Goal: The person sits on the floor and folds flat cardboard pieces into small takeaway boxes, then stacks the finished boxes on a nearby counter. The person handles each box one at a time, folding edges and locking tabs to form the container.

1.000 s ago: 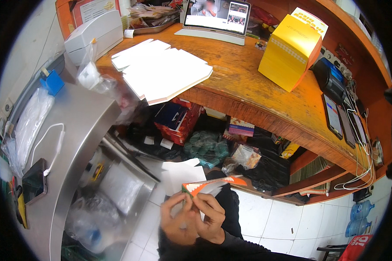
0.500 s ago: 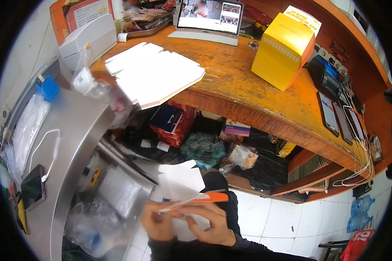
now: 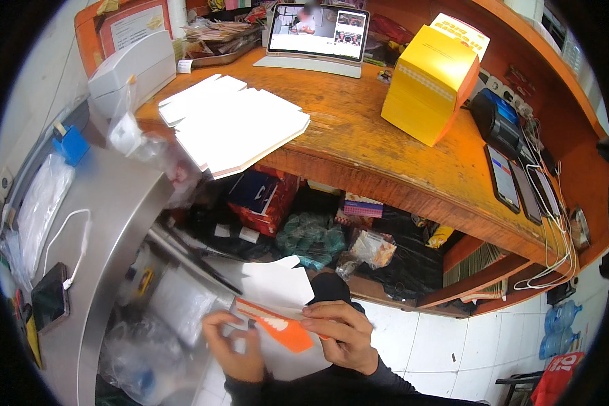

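Note:
A white cardboard carton blank [image 3: 277, 283] with an orange printed flap [image 3: 285, 330] lies over my lap, partly folded. My right hand [image 3: 345, 333] pinches the flap's right end between thumb and fingers. At the flap's left end, my left hand [image 3: 235, 350] is curled loosely, thumb and fingers apart, with nothing visible between them. More white board shows below the flap. On the wooden desk ahead lies a stack of flat white blanks [image 3: 240, 128], and yellow folded cartons [image 3: 426, 84] stand to its right.
A tablet [image 3: 318, 34] stands at the desk's back. Phones [image 3: 502, 177] and cables lie at the right. On the left, a steel counter [image 3: 125, 203] holds another phone [image 3: 51, 298]. Plastic bags [image 3: 142, 355] fill a space below it. Bagged goods [image 3: 311, 240] sit under the desk.
The orange flap has swung down toward me and now faces up. My left hand has come off the cardboard and moved slightly left; my right hand has shifted up to the flap's right end.

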A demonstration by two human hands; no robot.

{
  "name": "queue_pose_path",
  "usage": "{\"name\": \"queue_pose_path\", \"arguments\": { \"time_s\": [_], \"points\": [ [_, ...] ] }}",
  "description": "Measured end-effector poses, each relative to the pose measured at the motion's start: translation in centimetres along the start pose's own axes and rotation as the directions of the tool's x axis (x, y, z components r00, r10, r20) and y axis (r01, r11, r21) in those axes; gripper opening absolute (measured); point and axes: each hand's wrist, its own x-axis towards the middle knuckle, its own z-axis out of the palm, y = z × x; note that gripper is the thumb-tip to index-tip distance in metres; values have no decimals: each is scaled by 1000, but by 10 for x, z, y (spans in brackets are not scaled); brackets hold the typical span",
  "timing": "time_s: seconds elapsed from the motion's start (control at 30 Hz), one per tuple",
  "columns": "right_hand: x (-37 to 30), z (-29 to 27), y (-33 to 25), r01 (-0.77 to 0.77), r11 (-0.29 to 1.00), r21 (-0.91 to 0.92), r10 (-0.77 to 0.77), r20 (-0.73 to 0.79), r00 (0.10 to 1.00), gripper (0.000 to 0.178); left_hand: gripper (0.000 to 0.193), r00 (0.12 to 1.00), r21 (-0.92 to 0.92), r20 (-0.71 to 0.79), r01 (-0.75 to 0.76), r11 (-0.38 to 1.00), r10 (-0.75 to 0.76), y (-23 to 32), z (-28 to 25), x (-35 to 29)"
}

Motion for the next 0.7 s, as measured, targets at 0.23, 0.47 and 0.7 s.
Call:
{"name": "queue_pose_path", "arguments": {
  "time_s": [0.23,0.47,0.7],
  "points": [
    [-1,-4,-2,-11,995,104,-2,126,992,43,27,924,-339,361,256,905,-126,-3,-19,-15],
    [-6,-10,-17,-269,843,465,214,170,962,26,16,941,-231,338,79,970,4,-6,-20,-12],
    [-2,-19,-21,-324,808,492,184,311,932,20,18,935,-113,268,-209,971,232,-1,-24,-11]
  ]
}}
